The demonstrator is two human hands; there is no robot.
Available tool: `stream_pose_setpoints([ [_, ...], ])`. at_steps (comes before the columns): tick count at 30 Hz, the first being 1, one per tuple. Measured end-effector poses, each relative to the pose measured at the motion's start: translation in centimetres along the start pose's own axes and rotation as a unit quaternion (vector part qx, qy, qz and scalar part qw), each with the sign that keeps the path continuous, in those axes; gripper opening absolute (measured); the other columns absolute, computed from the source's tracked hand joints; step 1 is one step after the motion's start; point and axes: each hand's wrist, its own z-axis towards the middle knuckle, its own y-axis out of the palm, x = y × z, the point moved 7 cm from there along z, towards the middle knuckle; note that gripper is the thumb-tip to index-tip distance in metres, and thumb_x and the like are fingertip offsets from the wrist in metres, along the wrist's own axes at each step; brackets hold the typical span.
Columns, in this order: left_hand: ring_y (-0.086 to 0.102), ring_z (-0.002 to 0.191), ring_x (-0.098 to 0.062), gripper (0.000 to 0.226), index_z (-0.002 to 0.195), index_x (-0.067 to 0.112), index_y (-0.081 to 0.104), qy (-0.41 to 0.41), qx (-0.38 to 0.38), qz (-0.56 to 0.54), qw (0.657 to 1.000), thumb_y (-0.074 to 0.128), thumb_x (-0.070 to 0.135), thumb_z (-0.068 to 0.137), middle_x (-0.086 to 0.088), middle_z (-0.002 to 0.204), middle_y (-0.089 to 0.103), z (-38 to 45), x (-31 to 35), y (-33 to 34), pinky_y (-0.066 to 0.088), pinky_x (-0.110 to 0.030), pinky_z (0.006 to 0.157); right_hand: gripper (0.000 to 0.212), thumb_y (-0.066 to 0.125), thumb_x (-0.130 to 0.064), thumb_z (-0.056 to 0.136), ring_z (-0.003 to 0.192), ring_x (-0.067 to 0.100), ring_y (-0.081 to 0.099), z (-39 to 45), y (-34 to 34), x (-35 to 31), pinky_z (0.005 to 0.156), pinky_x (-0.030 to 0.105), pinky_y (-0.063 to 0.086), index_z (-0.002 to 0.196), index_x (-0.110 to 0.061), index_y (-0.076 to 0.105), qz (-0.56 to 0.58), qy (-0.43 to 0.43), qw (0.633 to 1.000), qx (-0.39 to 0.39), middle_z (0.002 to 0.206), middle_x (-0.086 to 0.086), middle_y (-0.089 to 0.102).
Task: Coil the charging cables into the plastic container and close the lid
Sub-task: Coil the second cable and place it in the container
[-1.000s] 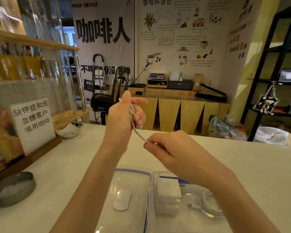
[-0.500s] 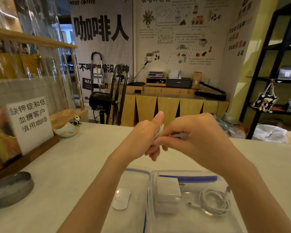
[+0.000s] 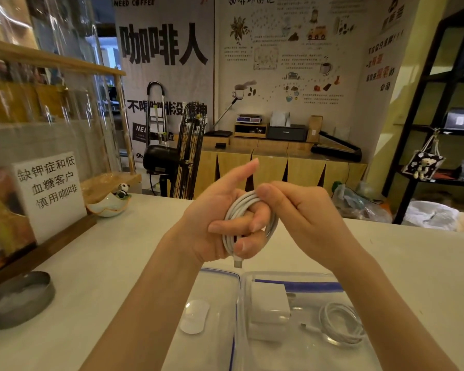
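Note:
A white charging cable point(image 3: 237, 210) is wound in loops around the fingers of my left hand point(image 3: 220, 220), which is closed on it; its plug end point(image 3: 238, 263) hangs below. My right hand point(image 3: 298, 212) pinches the top of the coil beside the left hand. Both hands hover above the clear plastic container point(image 3: 292, 279) with a blue rim strip. Inside it lie two white charger blocks point(image 3: 269, 303) and another coiled white cable point(image 3: 340, 325). The clear lid point(image 3: 214, 285) lies open to the container's left, with a white mouse point(image 3: 194, 315) seen at it.
The white counter point(image 3: 105, 263) carries a round metal tin point(image 3: 19, 298) at the left, a wooden stand with a printed sign point(image 3: 48, 194), and a small bowl with a panda figure point(image 3: 110, 204). Plastic bags point(image 3: 434, 214) sit past the far right edge.
My left hand has opened outward, showing the cable wound into a coil around its fingers. My right hand has shifted to the coil's top right. The plug end now hangs free.

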Motion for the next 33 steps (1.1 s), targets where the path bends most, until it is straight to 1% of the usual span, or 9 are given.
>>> stream_pose_setpoints([
  [4,0.062,0.042,-0.016,0.057,0.053,-0.001,0.061,0.01,0.131,0.092,0.987,0.046,0.045,0.083,0.003,0.025,0.046,-0.1,0.1,-1.3,0.051,-0.021,0.05,0.036,0.031,-0.045,0.086,0.055,0.005,0.052,-0.2,0.0,0.1,0.05,0.009,0.036,0.068,-0.023,0.054,-0.073,-0.012,0.997,0.013,0.051,-0.017,0.046],
  [7,0.057,0.042,-0.012,0.047,0.053,0.01,0.062,0.092,0.326,0.262,0.904,0.053,0.051,0.073,0.004,0.028,0.045,-0.9,1.8,-2.3,0.05,-0.019,0.052,0.042,0.033,-0.045,0.086,0.061,0.014,0.053,-0.2,-1.0,0.5,0.05,0.018,0.038,0.067,-0.016,0.057,-0.088,-0.007,0.995,0.054,0.05,-0.013,0.048],
  [10,0.059,0.058,-0.01,0.036,0.083,0.016,0.064,0.113,0.416,0.423,0.797,0.065,0.043,0.058,0.006,0.052,0.06,-2.1,3.5,-2.0,0.051,-0.017,0.058,0.047,0.038,-0.049,0.087,0.062,0.015,0.05,-0.1,-2.1,1.2,0.055,0.021,0.038,0.068,-0.013,0.059,-0.084,0.03,0.991,0.095,0.051,-0.003,0.05],
  [13,0.061,0.065,-0.006,0.044,0.104,0.027,0.054,0.071,0.415,0.576,0.701,0.075,0.023,0.066,0.012,0.068,0.064,-2.1,3.6,-1.0,0.053,-0.017,0.064,0.045,0.031,-0.045,0.085,0.051,0.013,0.044,-0.3,-2.5,2.1,0.052,0.016,0.034,0.065,-0.014,0.058,-0.062,0.1,0.988,0.104,0.051,-0.002,0.046],
  [16,0.061,0.077,-0.008,0.043,0.121,0.026,0.047,0.05,0.41,0.705,0.577,0.061,0.029,0.081,0.006,0.092,0.064,-1.8,3.4,0.0,0.053,-0.023,0.072,0.039,0.034,-0.039,0.09,0.049,0.009,0.039,-0.4,-2.5,2.6,0.049,0.014,0.03,0.057,-0.023,0.048,-0.083,0.127,0.984,0.095,0.05,-0.005,0.041],
  [22,0.062,0.075,-0.018,0.035,0.122,0.015,0.051,0.091,0.385,0.776,0.492,0.037,0.027,0.093,-0.007,0.087,0.067,-2.3,4.0,1.3,0.051,-0.033,0.072,0.038,0.036,-0.036,0.09,0.049,0.009,0.038,-0.3,-2.8,2.3,0.052,0.021,0.031,0.054,-0.026,0.043,-0.075,0.12,0.986,0.092,0.05,-0.005,0.04],
  [25,0.064,0.073,-0.02,0.032,0.116,0.015,0.059,0.145,0.39,0.742,0.526,0.039,0.026,0.092,-0.01,0.086,0.07,-2.5,4.5,1.0,0.053,-0.035,0.071,0.037,0.035,-0.036,0.09,0.05,0.01,0.039,-0.2,-3.0,2.2,0.052,0.022,0.032,0.056,-0.026,0.045,-0.074,0.121,0.985,0.095,0.051,-0.004,0.041],
  [30,0.067,0.07,-0.014,0.023,0.099,0.019,0.065,0.172,0.403,0.45,0.779,0.043,0.021,0.09,-0.001,0.074,0.069,-1.9,3.5,-1.9,0.057,-0.025,0.065,0.038,0.036,-0.036,0.09,0.048,0.011,0.041,-0.4,-3.8,2.2,0.055,0.032,0.037,0.056,-0.025,0.049,-0.032,0.117,0.982,0.141,0.049,-0.005,0.045],
  [33,0.066,0.071,-0.014,0.03,0.091,0.011,0.064,0.116,0.376,0.351,0.85,0.04,0.03,0.09,0.001,0.069,0.068,-1.2,2.0,-2.6,0.058,-0.031,0.066,0.039,0.036,-0.038,0.089,0.047,0.009,0.043,-0.5,-3.8,2.6,0.052,0.03,0.034,0.052,-0.029,0.045,-0.019,0.119,0.98,0.156,0.043,-0.008,0.044],
])
